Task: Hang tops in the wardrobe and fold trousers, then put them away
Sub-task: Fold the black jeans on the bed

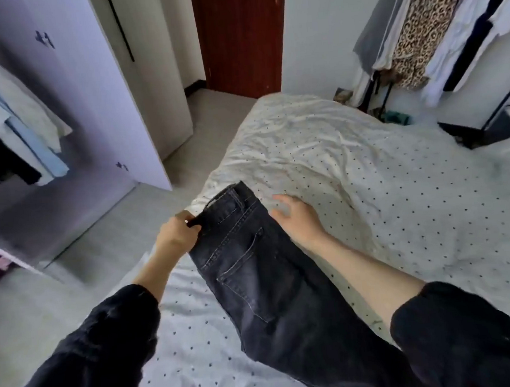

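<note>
While the dark jeans (254, 272) lie lengthwise on the bed (400, 200), waistband at the far end toward twelve o'clock and legs running back toward six o'clock between the two forearms, both hands work at the waist. The jeans are folded leg over leg, with a back pocket facing up. The left hand (176, 233), at about nine o'clock from the waistband, has its fingers curled round the waistband's left corner and pinches the denim there. The right hand (298, 217), at about three o'clock from the waistband, is released: its fingers are spread and slightly bent, lying on or just over the sheet beside the right edge of the jeans, holding nothing. Whether the palm touches the denim cannot be told. Both arms wear dark sleeves pushed up from the wrists.

The bed carries a pale, crumpled sheet with small dark dots. At ten o'clock stands an open wardrobe (93, 93) with pale doors, and inside it at nine o'clock hang light and dark tops (13, 126). At twelve o'clock a reddish-brown door (238, 35) closes the room. At two o'clock a clothes rack (436, 26) holds more hanging garments, a leopard-print one among white and dark ones.
</note>
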Action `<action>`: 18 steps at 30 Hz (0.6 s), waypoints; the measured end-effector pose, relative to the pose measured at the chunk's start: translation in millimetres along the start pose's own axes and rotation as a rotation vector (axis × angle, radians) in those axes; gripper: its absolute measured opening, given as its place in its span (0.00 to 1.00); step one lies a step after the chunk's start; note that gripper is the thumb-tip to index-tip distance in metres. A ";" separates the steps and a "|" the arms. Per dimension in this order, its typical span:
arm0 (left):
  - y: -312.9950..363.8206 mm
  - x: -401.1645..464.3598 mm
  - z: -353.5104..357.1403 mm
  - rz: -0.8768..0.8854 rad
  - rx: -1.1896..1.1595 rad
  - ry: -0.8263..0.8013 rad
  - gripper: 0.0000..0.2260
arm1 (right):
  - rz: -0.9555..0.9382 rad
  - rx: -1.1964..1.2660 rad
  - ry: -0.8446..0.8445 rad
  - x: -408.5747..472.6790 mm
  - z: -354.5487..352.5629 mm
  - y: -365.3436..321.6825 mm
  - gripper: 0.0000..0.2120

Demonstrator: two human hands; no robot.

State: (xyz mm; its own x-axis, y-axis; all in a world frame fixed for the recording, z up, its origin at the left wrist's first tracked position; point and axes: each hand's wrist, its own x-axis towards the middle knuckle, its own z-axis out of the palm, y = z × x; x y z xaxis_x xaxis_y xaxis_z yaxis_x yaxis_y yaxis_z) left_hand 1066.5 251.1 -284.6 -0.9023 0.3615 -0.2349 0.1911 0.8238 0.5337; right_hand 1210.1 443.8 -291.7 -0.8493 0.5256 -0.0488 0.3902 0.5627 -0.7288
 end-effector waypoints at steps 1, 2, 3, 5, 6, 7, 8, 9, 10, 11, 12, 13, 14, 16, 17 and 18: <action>-11.6 10.0 5.7 -0.035 0.010 0.015 0.10 | -0.030 -0.080 -0.022 -7.4 16.6 14.6 0.23; -21.8 21.4 12.1 -0.065 0.016 0.033 0.10 | -0.065 -0.166 -0.040 -14.2 34.2 29.8 0.24; -29.8 32.7 19.9 -0.096 0.026 0.048 0.10 | -0.090 -0.260 -0.064 -20.9 53.4 45.7 0.25; -43.8 54.5 34.7 -0.142 0.071 0.102 0.10 | -0.127 -0.446 -0.097 -30.6 90.9 71.3 0.27; -50.1 64.0 43.1 -0.145 0.105 0.144 0.12 | -0.142 -0.509 -0.103 -32.1 108.1 81.7 0.27; -53.9 69.4 50.5 -0.122 0.149 0.186 0.15 | -0.157 -0.556 -0.111 -33.6 120.3 88.7 0.27; -62.0 77.4 65.3 -0.074 0.196 0.212 0.18 | -0.157 -0.593 -0.137 -30.6 138.3 98.7 0.27; -65.9 78.4 78.4 0.009 0.232 0.219 0.20 | -0.149 -0.631 -0.161 -29.7 149.9 105.7 0.27; -71.5 75.5 98.0 0.120 0.265 0.189 0.22 | -0.132 -0.663 -0.188 -28.5 161.4 113.4 0.27; -76.5 68.2 120.3 0.234 0.292 0.134 0.23 | -0.109 -0.690 -0.204 -27.3 171.5 120.1 0.26; -81.8 58.9 144.6 0.342 0.313 0.063 0.24 | -0.101 -0.710 -0.197 -26.5 180.0 126.2 0.26; -86.1 49.1 166.9 0.418 0.341 -0.018 0.24 | -0.103 -0.720 -0.180 -26.0 184.8 129.9 0.26; -91.8 42.6 187.2 0.455 0.369 -0.078 0.24 | -0.110 -0.717 -0.154 -25.7 188.5 132.2 0.26; -103.8 43.5 218.7 0.425 0.419 -0.125 0.23 | -0.115 -0.661 -0.056 -28.9 192.2 142.5 0.25; -108.4 50.1 227.5 0.401 0.433 -0.128 0.23 | -0.094 -0.622 0.013 -34.1 192.8 151.0 0.25; -111.5 58.3 233.2 0.386 0.442 -0.143 0.24 | -0.062 -0.605 0.054 -42.2 192.9 160.7 0.25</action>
State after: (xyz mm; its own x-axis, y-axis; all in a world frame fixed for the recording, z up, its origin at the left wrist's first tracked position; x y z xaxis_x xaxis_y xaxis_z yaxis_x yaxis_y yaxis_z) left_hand 1082.7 282.1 -547.3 -0.6810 0.7001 -0.2147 0.6643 0.7140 0.2211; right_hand 1240.1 389.0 -538.5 -0.8639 0.5030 0.0279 0.4867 0.8477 -0.2111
